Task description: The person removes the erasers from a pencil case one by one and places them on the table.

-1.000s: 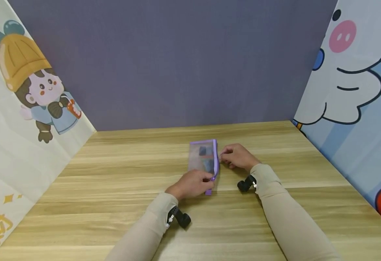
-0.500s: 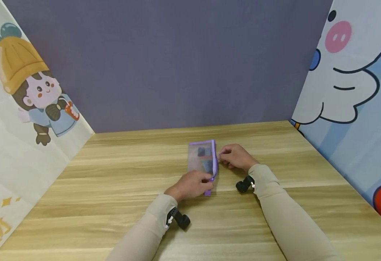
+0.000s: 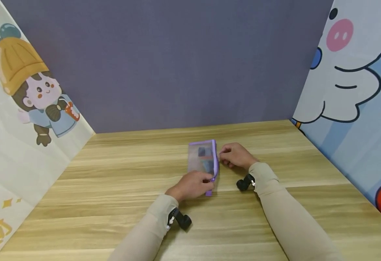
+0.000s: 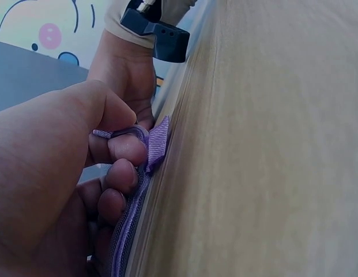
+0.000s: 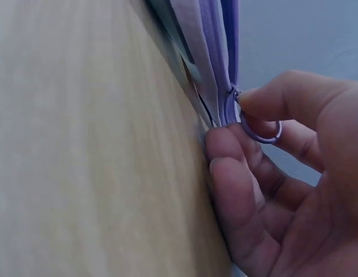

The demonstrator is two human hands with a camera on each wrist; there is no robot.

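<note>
A see-through mesh zipper pouch [image 3: 194, 156] with purple trim lies on the table, its zipper side facing right. Dark and bluish flat items [image 3: 206, 165] show through the mesh. My left hand [image 3: 191, 186] pinches the near end of the zipper edge between thumb and finger; a ribbed purple fabric tab [image 4: 158, 144] sticks out beside those fingers. Over at the pouch's right side, my right hand [image 3: 237, 156] pinches the zipper slider, from which a purple pull ring [image 5: 260, 140] hangs between thumb and fingers. Parted zipper tapes [image 5: 210, 34] run up from the slider.
The wood-grain table [image 3: 95, 203] stretches out around the pouch. A grey-purple panel [image 3: 177, 65] stands along its back edge, with cartoon-printed sheets at left [image 3: 1, 108] and right [image 3: 350, 108]. Each wrist carries a small black camera [image 3: 185, 222].
</note>
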